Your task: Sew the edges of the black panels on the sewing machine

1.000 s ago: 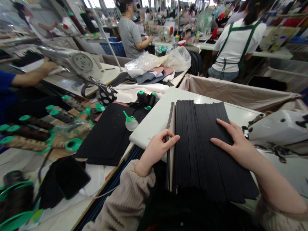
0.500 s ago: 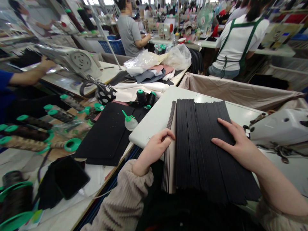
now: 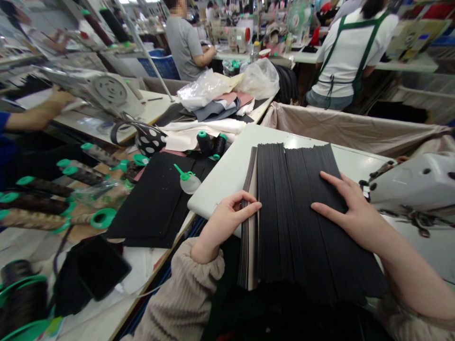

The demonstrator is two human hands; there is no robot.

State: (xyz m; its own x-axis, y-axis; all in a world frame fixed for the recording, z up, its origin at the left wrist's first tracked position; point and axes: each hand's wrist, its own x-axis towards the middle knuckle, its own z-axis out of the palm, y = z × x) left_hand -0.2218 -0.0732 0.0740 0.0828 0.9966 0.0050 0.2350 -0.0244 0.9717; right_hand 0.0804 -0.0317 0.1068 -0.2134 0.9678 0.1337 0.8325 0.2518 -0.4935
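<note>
A wide row of stacked black strips lies across the pale table's front edge, its lower end over my lap. Along its left side a few strips with a beige face stand slightly apart. My left hand pinches these left strips between thumb and fingers. On the right part of the black strips my right hand lies with its thumb and index finger spread; its other fingers are partly hidden.
A sewing machine stands at the right. Left are black panels, a small oil bottle and several thread spools. A cloth-lined bin is behind the table. Other people sit at machines.
My left thumb has stretched out across the left strips towards the black row. My right hand keeps its place on the strips. The view has shifted slightly.
</note>
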